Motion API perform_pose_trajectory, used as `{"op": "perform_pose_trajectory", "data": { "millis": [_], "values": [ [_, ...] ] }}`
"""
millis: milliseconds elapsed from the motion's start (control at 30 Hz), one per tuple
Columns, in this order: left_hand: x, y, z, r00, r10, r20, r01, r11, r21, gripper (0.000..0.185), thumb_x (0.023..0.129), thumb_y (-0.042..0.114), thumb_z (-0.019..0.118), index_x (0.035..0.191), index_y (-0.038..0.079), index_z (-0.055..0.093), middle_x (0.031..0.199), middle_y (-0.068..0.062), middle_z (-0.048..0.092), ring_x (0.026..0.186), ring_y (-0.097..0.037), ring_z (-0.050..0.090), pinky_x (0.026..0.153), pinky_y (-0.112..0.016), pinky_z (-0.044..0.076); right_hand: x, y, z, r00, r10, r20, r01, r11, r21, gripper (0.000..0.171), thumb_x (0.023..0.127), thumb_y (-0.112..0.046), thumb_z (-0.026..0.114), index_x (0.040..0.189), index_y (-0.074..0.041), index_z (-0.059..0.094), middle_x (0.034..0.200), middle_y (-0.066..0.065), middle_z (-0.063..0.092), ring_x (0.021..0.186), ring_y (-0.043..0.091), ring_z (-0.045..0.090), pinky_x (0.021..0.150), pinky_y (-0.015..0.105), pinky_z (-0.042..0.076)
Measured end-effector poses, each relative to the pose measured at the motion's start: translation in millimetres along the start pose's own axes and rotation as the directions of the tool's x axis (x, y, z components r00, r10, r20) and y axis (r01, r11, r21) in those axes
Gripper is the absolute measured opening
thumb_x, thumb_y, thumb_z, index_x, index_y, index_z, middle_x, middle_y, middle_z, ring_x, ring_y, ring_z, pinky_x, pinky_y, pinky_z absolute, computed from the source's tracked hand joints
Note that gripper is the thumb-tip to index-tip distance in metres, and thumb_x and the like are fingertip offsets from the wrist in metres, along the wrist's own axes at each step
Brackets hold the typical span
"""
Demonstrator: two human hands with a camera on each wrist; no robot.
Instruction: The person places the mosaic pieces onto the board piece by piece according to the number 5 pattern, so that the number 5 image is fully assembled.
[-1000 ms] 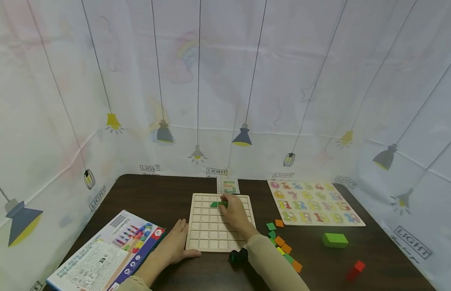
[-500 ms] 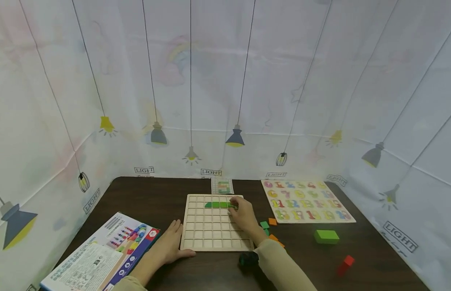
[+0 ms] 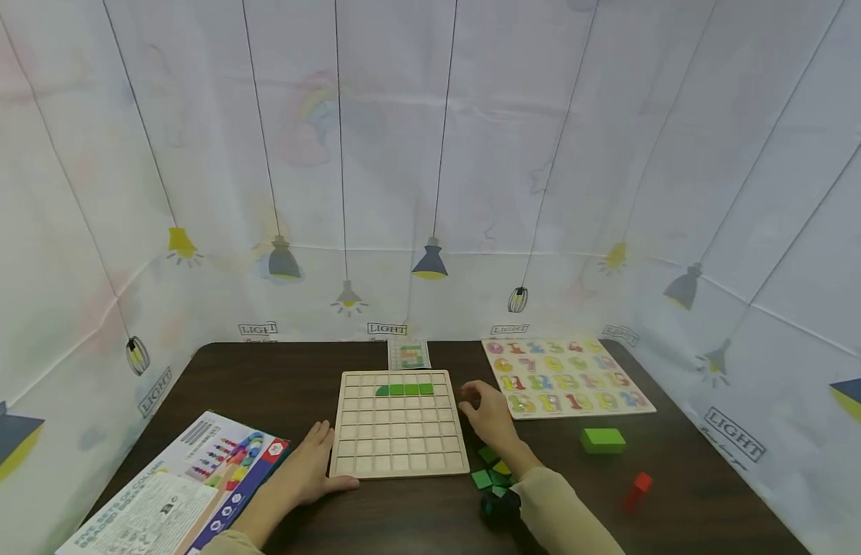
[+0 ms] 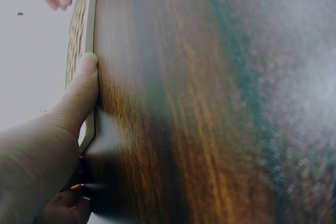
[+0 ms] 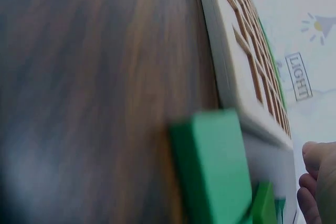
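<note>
A wooden grid board [image 3: 400, 447] lies on the dark table, with a short row of green pieces [image 3: 405, 389] in a row near its far edge; the leftmost has a rounded corner. My left hand [image 3: 307, 466] rests spread at the board's left side, its thumb [image 4: 86, 66] against the front edge in the left wrist view. Just off the board's right edge is my right hand [image 3: 490, 416], fingers loosely bent and nothing visible in them. Loose green blocks [image 3: 482, 479] lie beneath and in front of it; one green block [image 5: 212, 166] looms close in the right wrist view.
A small pattern card [image 3: 408, 354] lies behind the board. At the back right is a number puzzle board [image 3: 569, 378]. Nearer stand a light green block [image 3: 603, 441] and a red block [image 3: 637, 492]. A printed box [image 3: 187, 486] lies at the left, a black object [image 3: 500, 506] at my right wrist.
The green row on the board has grown rightward as my right hand set pieces down. That hand has since moved right, off the board. My left hand stays at the board's left side.
</note>
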State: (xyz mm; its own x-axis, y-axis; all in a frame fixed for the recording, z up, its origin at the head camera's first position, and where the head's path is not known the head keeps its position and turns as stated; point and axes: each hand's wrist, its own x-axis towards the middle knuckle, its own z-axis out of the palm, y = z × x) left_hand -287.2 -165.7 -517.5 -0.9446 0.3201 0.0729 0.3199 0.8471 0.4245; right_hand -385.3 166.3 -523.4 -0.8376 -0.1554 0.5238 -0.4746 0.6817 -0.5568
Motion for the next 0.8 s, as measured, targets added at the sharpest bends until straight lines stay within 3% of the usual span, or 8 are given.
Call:
{"op": "perform_pose_trajectory", "data": {
  "millis": [533,800],
  "values": [
    [-0.7,-3.2,-1.0,1.000,-0.014,0.010,0.014,1.000,0.007,0.102,0.071,0.059,0.073,0.136,-0.012,0.039,0.142,-0.034,0.031,0.135,-0.046,0.024,0.105,-0.054,0.028,-27,32,-43,0.997,0.061,-0.047,-0.063,0.996,-0.054,0.027,0.078,0.002,0.074,0.104,0.002,0.065,0.091,0.009,0.067,0.081,0.022,0.063,0.070,0.039,0.053],
    [0.6,2.2,-1.7,1.000,-0.021,0.024,0.021,1.000,0.012,0.101,0.072,0.059,0.072,0.138,-0.010,0.039,0.143,-0.033,0.030,0.136,-0.045,0.023,0.106,-0.054,0.027,-34,42,-57,0.992,0.125,-0.008,-0.125,0.988,-0.088,0.033,0.076,0.001,0.076,0.107,0.003,0.064,0.095,0.011,0.066,0.086,0.023,0.064,0.075,0.039,0.054]
  ]
}}
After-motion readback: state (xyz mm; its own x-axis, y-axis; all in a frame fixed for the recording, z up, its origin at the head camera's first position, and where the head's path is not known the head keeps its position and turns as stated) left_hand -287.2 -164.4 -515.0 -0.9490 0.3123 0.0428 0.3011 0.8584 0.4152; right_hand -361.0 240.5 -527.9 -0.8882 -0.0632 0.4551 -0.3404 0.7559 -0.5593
